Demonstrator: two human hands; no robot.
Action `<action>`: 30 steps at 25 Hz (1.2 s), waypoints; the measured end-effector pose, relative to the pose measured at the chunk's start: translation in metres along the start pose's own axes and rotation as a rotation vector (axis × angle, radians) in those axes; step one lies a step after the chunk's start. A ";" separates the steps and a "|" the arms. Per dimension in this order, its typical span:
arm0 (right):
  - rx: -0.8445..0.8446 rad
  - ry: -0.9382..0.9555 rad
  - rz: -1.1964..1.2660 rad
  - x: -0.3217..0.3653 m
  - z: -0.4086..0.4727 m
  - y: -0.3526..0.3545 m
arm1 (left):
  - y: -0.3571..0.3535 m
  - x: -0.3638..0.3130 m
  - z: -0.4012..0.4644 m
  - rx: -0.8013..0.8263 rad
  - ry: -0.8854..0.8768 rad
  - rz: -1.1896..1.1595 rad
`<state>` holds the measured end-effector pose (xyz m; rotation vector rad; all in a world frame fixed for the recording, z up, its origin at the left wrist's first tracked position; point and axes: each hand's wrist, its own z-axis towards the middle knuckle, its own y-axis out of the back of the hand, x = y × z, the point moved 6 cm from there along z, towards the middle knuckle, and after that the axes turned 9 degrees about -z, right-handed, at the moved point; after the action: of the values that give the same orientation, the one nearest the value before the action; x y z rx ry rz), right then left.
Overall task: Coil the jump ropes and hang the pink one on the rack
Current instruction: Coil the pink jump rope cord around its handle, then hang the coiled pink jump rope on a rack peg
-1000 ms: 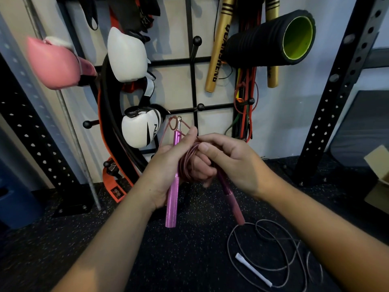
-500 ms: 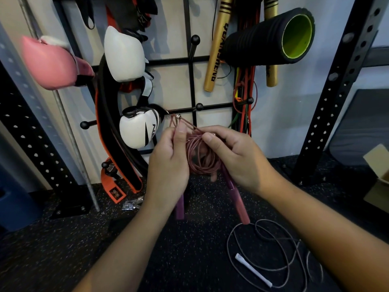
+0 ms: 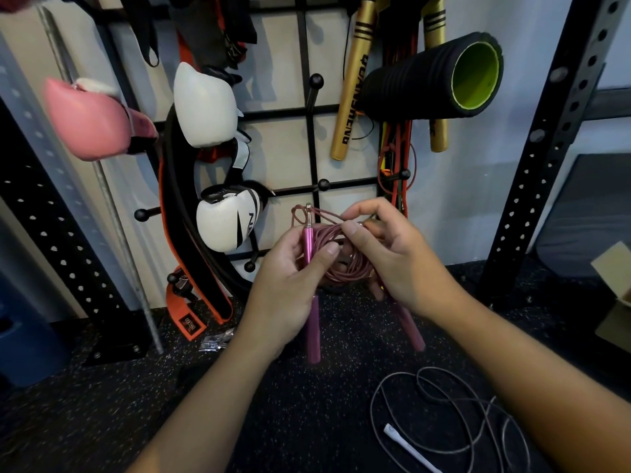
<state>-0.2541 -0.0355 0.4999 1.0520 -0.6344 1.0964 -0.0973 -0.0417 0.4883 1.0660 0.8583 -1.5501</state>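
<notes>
The pink jump rope (image 3: 345,264) is a bundle of dark pink cord loops held in front of the black wall rack (image 3: 309,145). My left hand (image 3: 290,288) grips one metallic pink handle (image 3: 309,247) upright, thumb pressed on the coil. My right hand (image 3: 392,261) pinches the cord at the top of the coil; the second pink handle (image 3: 411,329) hangs down below it. A second rope with a grey cord (image 3: 444,414) and a white handle (image 3: 406,447) lies loose on the floor at the lower right.
The rack has free knob pegs (image 3: 322,184) just above the hands. White boxing gloves (image 3: 222,227), a pink glove (image 3: 92,121), a black and orange belt (image 3: 191,268), gold sticks (image 3: 351,90) and a black foam roller (image 3: 433,76) hang there. Black perforated uprights (image 3: 546,148) flank it. A cardboard box (image 3: 614,302) sits right.
The view has tilted down a little. Both hands kept the coil and shifted slightly right; the left thumb now presses on the loops and the right hand pinches the cord higher.
</notes>
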 end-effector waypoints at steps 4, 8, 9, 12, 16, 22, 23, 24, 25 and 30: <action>0.143 -0.080 0.228 -0.002 -0.007 -0.001 | 0.001 -0.001 0.006 -0.006 0.035 -0.157; 0.045 -0.085 0.235 -0.003 -0.007 0.008 | 0.000 -0.006 0.011 -0.014 0.002 -0.139; -0.002 -0.088 0.225 -0.004 -0.007 0.011 | -0.002 -0.007 0.012 -0.020 -0.020 -0.099; -0.094 -0.067 0.203 -0.005 -0.002 0.021 | -0.010 -0.014 0.017 -0.062 -0.088 -0.019; -0.112 0.013 0.188 0.010 0.019 0.038 | -0.013 -0.038 0.040 -0.135 -0.193 0.009; -0.205 0.095 0.201 0.011 0.106 0.070 | -0.017 -0.059 0.136 -0.083 -0.257 0.091; -0.207 0.099 0.196 0.010 0.125 0.072 | -0.015 -0.058 0.157 -0.091 -0.274 0.111; -0.207 0.099 0.193 0.007 0.144 0.074 | -0.014 -0.057 0.176 -0.098 -0.292 0.129; -0.211 0.098 0.192 0.004 0.165 0.078 | -0.013 -0.056 0.199 -0.104 -0.309 0.149; -0.220 0.098 0.231 -0.014 0.275 0.085 | -0.004 -0.055 0.302 -0.157 -0.382 0.253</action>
<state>-0.3181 -0.2852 0.6294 0.7442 -0.7916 1.2390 -0.1590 -0.2971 0.6463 0.7033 0.5489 -1.3867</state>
